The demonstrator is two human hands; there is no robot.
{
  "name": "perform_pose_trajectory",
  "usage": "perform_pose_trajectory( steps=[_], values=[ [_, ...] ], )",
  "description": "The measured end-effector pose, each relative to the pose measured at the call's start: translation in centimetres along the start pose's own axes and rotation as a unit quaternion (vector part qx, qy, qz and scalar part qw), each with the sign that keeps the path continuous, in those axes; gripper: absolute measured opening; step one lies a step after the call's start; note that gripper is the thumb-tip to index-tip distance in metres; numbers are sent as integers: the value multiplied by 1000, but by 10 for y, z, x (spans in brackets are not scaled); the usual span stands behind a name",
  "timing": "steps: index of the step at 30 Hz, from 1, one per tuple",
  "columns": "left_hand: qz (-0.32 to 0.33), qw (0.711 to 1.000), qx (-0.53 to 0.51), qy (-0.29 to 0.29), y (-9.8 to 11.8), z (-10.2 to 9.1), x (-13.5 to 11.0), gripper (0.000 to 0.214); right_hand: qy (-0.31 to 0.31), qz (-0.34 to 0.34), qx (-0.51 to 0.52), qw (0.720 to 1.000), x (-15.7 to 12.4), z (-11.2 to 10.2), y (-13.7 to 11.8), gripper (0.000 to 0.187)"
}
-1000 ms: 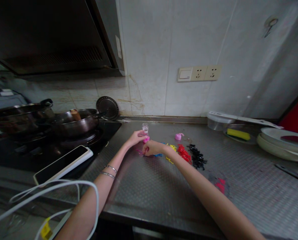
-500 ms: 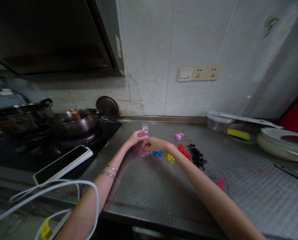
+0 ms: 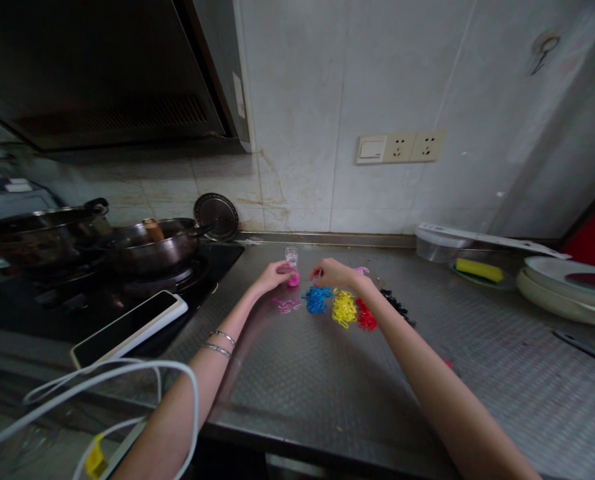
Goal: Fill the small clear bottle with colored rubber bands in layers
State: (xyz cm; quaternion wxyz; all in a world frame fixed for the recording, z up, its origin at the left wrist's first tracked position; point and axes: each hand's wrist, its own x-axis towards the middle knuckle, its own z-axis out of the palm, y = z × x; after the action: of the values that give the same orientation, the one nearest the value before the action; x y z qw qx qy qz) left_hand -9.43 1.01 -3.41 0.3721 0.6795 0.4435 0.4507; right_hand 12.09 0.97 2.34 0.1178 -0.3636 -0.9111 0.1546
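My left hand [image 3: 276,275] is closed around the side of a small clear bottle [image 3: 292,255], which has bright pink contents in its lower part. Just below it, a few loose pink elastic bands [image 3: 286,305] lie on the metal counter. My right hand [image 3: 331,272] hovers over the far side of a pile of blue bands [image 3: 317,299]; its fingers are curved and slightly apart, and I see nothing in them. Piles of yellow bands [image 3: 344,307], red bands [image 3: 366,315] and black bands [image 3: 398,307] extend rightward, partly covered by my right forearm. A pink cap [image 3: 362,270] shows behind that wrist.
At the left, pans [image 3: 154,248] sit on a black stove, with a phone-like white device [image 3: 130,327] and white cable [image 3: 194,400] nearer me. On the right are a yellow sponge [image 3: 478,269], stacked plates [image 3: 567,297] and a dark knife-like tool [image 3: 584,348].
My right hand has moved right, away from the bottle and my left hand, uncovering the blue and yellow piles. Its forearm now hides more of the black pile. My left hand still holds the bottle.
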Motion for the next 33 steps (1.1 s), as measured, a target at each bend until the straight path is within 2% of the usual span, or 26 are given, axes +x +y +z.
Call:
perform_pose_trajectory(
  steps=[5, 8, 11, 15, 19, 24, 29, 33],
  values=[
    [-1, 1000, -1, -10, -5, -2, 2, 53, -36, -61, -20, 997, 7, 15, -24, 28],
    [7, 1000, 4, -13, -7, -2, 3, 51, -67, -70, -32, 995, 8, 31, -33, 30],
    [12, 1000, 9, -12, -8, -1, 3, 51, -68, -60, -53, 994, 9, 46, -34, 31],
    [8, 1000, 7, -10, -8, 0, 3, 52, -56, -59, -69, 994, 12, 58, -30, 22],
    [5, 1000, 2, -13, -6, 0, 2, 50, -38, -81, -53, 995, 15, 61, -30, 20],
    [-1, 1000, 7, -6, -3, 0, 1, 51, 10, -111, 19, 994, 16, 61, -37, 25],
    [-1, 1000, 0, -8, -5, 0, 2, 51, -22, -106, 52, 993, 13, 60, -43, 20],
    [2, 1000, 5, -6, -7, 0, 2, 51, -36, -106, 46, 993, 10, 62, -44, 25]
  ],
)
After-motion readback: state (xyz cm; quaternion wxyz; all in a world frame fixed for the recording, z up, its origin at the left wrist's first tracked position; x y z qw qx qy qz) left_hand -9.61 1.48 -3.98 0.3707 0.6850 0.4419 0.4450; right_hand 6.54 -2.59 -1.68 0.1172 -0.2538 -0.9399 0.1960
